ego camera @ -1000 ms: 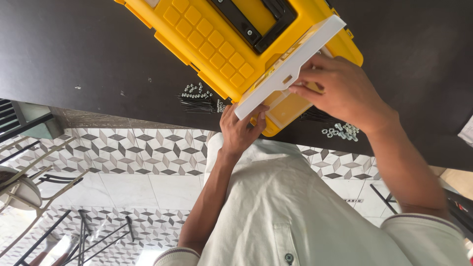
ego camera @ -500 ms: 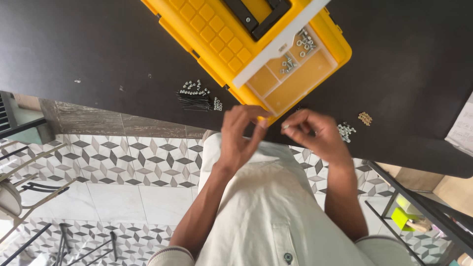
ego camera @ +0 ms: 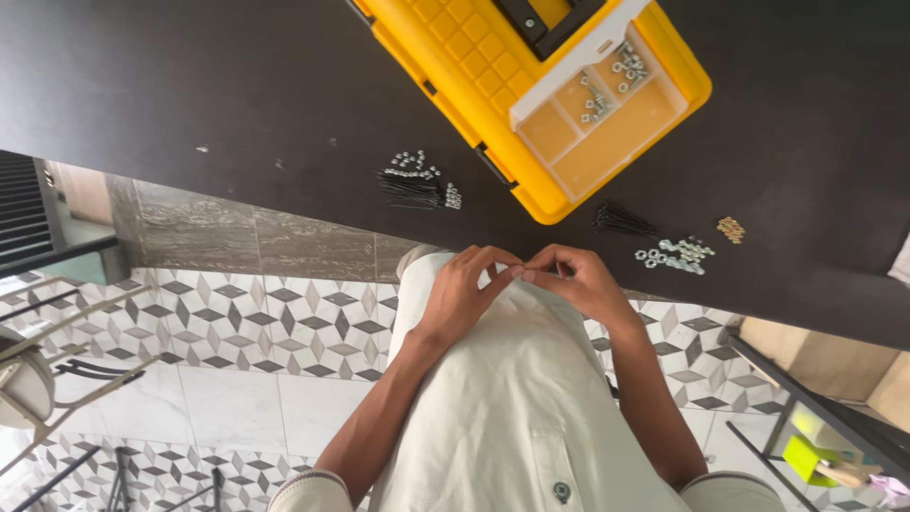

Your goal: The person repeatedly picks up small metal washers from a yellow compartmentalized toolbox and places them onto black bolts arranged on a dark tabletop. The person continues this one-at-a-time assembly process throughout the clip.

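My left hand [ego camera: 463, 292] and my right hand [ego camera: 580, 281] meet fingertip to fingertip in front of my white shirt, just below the edge of the black table [ego camera: 190, 85]. Both pinch one tiny fastener that is barely visible between the fingers. A yellow organiser box [ego camera: 474, 66] lies on the table above my hands, and its white-rimmed compartment tray [ego camera: 607, 114] stands uncovered with a few silver screws [ego camera: 595, 99] inside. Black screws [ego camera: 621, 220], silver nuts [ego camera: 675, 254] and brass nuts [ego camera: 730, 228] lie nearest to my right hand.
Another small heap of black screws and silver nuts [ego camera: 415, 180] lies left of the box near the table edge. Below the table is a patterned tile floor [ego camera: 237, 313], with a metal stool [ego camera: 24, 379] at the far left and a dark frame [ego camera: 806, 408] at the right.
My right hand let go of the white tray lid on the box. Both hands drew back from the box to my chest and came together in a pinch.
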